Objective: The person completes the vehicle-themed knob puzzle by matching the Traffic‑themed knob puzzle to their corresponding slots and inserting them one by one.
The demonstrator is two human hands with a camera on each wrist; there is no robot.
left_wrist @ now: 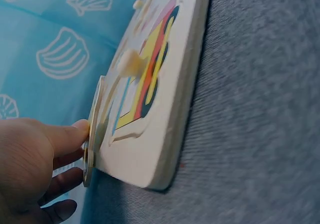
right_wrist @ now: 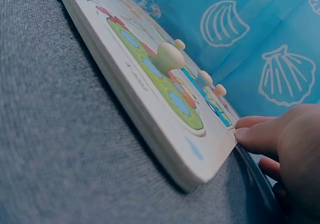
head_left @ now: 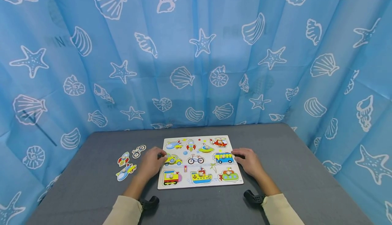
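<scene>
A wooden knob puzzle board (head_left: pixel 191 167) with vehicle pictures lies flat on the table. At its left side my left hand (head_left: pixel 153 162) pinches a thin puzzle piece (left_wrist: pixel 95 119), seen nearly edge-on and tilted in the left wrist view. It is beside the yellow car picture (head_left: pixel 173 159); its own face is mostly hidden. Thumb and forefinger of my right hand (head_left: pixel 248 162) grip the board's right edge near the blue bus piece (head_left: pixel 224 158). The train (head_left: pixel 172 177), ship (head_left: pixel 201 176) and submarine (head_left: pixel 228 175) pieces sit in the front row with their knobs up.
Left of the board lie three loose pieces: a rocket (head_left: pixel 124 159), a bicycle (head_left: pixel 139 151) and an aeroplane (head_left: pixel 126 172). The grey table (head_left: pixel 214 204) ends at a blue shell-patterned curtain (head_left: pixel 196 65) behind and at the sides.
</scene>
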